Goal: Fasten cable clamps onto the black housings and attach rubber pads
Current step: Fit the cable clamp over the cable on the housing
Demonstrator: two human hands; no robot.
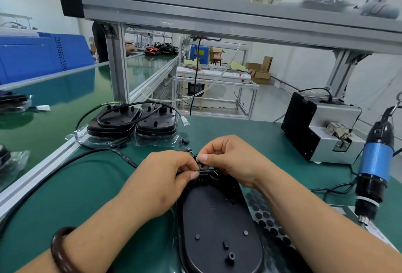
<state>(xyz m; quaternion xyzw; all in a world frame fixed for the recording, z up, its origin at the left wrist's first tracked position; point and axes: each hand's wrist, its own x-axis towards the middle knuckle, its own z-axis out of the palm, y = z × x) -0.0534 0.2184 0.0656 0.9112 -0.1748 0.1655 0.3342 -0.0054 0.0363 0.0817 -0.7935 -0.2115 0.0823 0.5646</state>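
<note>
Pinching away at the narrow top end of a long, oval, matte black plastic housing (217,225), which lies flat in the lower middle of the frame on the smooth green bench mat (87,185). It has little round bosses and posts sticking up from its surface.

Both hands meet right at the centre. The left hand (167,177) has its fingers curled in, with thumb and forefinger nipping a small black plastic cable clamp (202,166) where thin wires cross the housing's edge. The right hand (230,157) comes in from the other side, fingers also curled, thumb and forefinger pinching the same clamp from above. Fingers hide most of it, so I can't tell exactly how it's seated.

Just right of the housing, partly under the right forearm, sits a glossy clear sheet of round black rubber pads (267,222) laid out in neat rows. A dark brown beaded bracelet (63,251) is on the left wrist.

A few loose black clamps (185,142) lie on the mat just above the hands. Above those, left of centre, two stacks of matching black housings (130,122) sit on crinkly clear bags with black cable looped over them. At the right edge hangs a blue-and-black electric screwdriver (376,161), near a boxy grey-and-black metal machine (322,129).
</note>
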